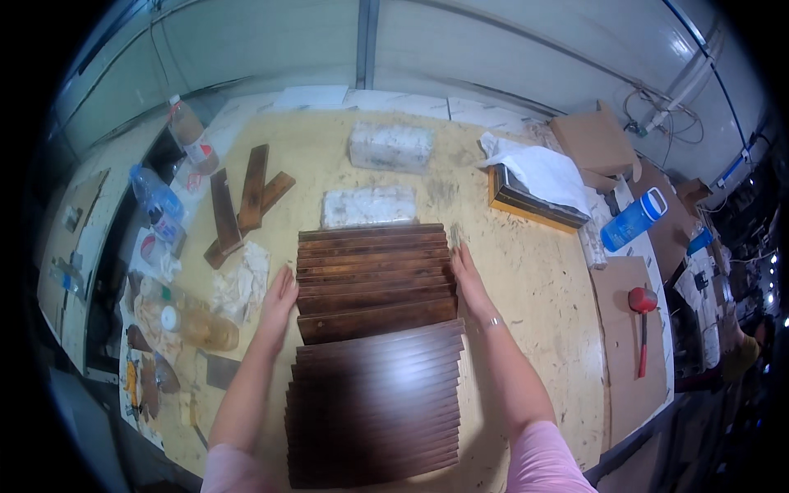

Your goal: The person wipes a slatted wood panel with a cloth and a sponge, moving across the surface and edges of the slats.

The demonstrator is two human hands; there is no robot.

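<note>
Two bare hands on a row of dark wood slats (376,283) in the middle of the bench (534,271). Left hand (279,300) flat and open, pressed on the left ends of the far slats. Right hand (470,275) flat and open too, fingers together, pressed on the right ends. More dark slats (374,411) stacked like fallen cards, nearer, between the two forearms. Just past the slats, two white wrapped blocks (368,205). Three loose slats (242,205) far left, crossed over each other. Crumpled rag (242,283) just left of the left hand. Blue bottle (631,220) far right, on its side. Red hammer (643,324) right, on cardboard.
</note>
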